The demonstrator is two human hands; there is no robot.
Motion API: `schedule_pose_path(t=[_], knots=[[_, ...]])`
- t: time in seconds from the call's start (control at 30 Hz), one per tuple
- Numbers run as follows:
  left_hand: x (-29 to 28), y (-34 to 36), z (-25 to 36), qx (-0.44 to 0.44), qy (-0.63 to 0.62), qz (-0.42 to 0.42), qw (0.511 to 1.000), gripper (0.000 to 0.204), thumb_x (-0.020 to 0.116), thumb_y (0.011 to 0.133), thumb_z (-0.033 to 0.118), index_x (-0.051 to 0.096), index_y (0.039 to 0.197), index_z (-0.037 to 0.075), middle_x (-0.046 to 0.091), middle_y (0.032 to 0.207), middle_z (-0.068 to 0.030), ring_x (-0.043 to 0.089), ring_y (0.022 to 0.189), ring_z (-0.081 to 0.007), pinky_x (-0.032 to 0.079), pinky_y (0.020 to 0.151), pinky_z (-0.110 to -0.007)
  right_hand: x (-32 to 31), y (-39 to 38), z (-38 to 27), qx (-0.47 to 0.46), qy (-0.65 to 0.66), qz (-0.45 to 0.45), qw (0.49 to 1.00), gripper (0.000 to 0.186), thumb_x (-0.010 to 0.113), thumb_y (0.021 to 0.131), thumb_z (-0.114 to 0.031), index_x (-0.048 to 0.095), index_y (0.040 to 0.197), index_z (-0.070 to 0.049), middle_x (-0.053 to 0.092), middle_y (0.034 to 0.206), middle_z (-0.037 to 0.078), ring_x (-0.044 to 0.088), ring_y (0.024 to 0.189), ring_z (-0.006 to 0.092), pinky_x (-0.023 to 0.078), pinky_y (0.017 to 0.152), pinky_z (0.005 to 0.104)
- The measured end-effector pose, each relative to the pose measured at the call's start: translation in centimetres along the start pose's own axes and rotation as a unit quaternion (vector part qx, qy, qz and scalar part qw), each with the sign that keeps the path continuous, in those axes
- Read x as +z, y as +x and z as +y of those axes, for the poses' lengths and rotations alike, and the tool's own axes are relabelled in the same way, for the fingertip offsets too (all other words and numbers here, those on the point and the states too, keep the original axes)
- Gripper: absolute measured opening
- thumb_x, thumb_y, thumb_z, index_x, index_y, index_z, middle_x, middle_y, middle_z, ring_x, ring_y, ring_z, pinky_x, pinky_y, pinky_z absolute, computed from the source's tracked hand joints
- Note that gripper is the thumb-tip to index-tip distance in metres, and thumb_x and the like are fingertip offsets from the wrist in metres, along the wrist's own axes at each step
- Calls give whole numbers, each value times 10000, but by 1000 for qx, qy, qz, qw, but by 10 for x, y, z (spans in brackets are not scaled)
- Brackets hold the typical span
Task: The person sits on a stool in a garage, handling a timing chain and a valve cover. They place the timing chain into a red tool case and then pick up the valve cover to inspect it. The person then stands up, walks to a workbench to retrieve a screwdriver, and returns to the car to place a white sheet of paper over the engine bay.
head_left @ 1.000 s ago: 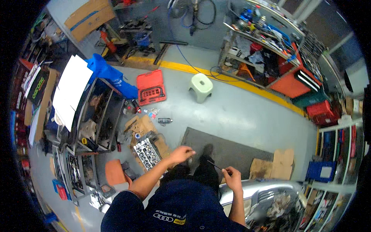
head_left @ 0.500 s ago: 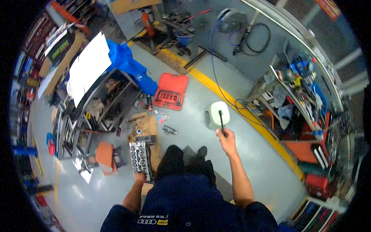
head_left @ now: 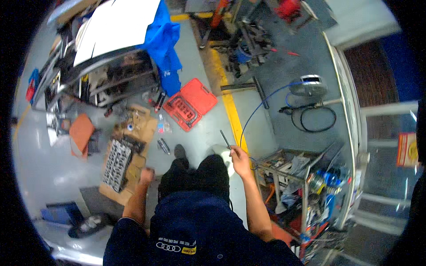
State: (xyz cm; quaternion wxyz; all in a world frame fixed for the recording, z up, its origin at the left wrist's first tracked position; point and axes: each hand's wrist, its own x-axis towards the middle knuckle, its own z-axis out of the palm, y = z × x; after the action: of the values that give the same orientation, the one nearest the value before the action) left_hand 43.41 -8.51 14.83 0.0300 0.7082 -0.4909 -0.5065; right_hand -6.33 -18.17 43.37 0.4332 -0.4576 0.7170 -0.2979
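My right hand (head_left: 240, 160) is closed around a thin dark rod (head_left: 225, 138), whose free end points up and to the left; its exact kind does not show. Partly hidden behind that hand and my leg is a pale tub (head_left: 230, 167) on the floor. My left hand (head_left: 147, 175) hangs low beside a metal engine cylinder head (head_left: 117, 165), apart from it in the picture. Its fingers are blurred, so I cannot make out whether they hold anything. The cylinder head lies on flattened cardboard (head_left: 141, 160).
An open red tool case (head_left: 205, 98) lies ahead on the floor. A cylindrical metal part (head_left: 163, 146) sits near my foot. To the left stands a metal rack with a blue cloth (head_left: 165, 53). At right are a cluttered trolley (head_left: 284, 177) and a hose reel (head_left: 308, 85).
My view has turned to the right. My left hand has come off the cylinder head. The rod, earlier over the tub's opening, now points away from it, still in my right hand.
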Motion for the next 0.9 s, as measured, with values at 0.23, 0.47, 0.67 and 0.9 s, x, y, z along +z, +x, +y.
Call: schedule_pose_path(t=[0.23,0.47,0.67,0.9], knots=[[12,77,220,-20,-423,65,904,273,603,940,171,634,1125,-27,708,929,-104,637,706,-161,526,675,-308,48,176,59,93,-66,-233,966,193,558,982,-102,642,1138,-25,678,835,86,612,702,151,509,668,297],[108,202,236,-139,-483,182,845,212,598,973,130,639,1127,-11,701,925,-92,633,770,-141,521,718,-298,196,412,336,5,-311,-369,876,224,569,913,-61,663,1106,3,707,913,135,664,831,241,521,785,346],[195,279,212,-101,-323,138,931,275,663,921,134,631,1166,14,669,942,-155,646,849,-274,519,780,-370,312,522,517,-17,-375,-330,866,245,545,883,-35,687,1078,8,706,851,114,653,756,209,513,725,343],[165,262,208,-34,-239,143,960,381,738,847,201,625,1179,52,643,958,-138,634,836,-312,513,735,-405,360,527,586,56,-234,-290,926,252,601,859,-69,693,1092,-36,703,838,122,661,718,214,519,666,362]])
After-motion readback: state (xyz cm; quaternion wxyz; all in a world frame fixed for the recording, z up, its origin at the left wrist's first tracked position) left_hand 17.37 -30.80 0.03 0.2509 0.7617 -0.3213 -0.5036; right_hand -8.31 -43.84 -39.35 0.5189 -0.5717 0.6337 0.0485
